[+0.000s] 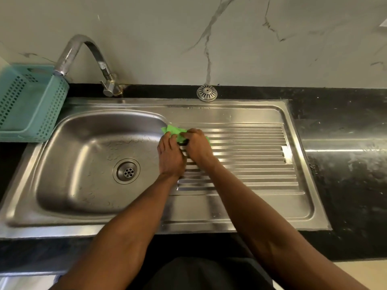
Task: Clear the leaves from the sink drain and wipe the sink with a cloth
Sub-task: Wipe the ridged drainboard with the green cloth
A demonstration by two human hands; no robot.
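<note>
Head view: our two hands meet on a small bright-green cloth [175, 132] at the near-left corner of the ribbed drainboard. Right hand [198, 146] has its fingers curled over the cloth's right part, clamped on it; left hand [170, 156] lies alongside with fingertips pinching the left edge. The cloth looks bunched, not flat.

Just left of the grip, the stainless steel sink basin [69, 164] drops away; its round perforated drain [126, 171] sits below-left, and we see no leaves on it. Droplets bead the basin floor.

Judgement: drain seems cleared, wiping is the step in hand. To do it well, fold the cloth into a flat pad before moving, press with the whole palm, and follow the ribs lengthwise so the grooves get reached. Work from the far right back toward the basin, pushing water in.

Beyond the grip, a loose metal strainer cap [207, 93] rests on the black counter; a curved chrome tap [88, 59] and teal plastic basket [27, 105] stand far left.
</note>
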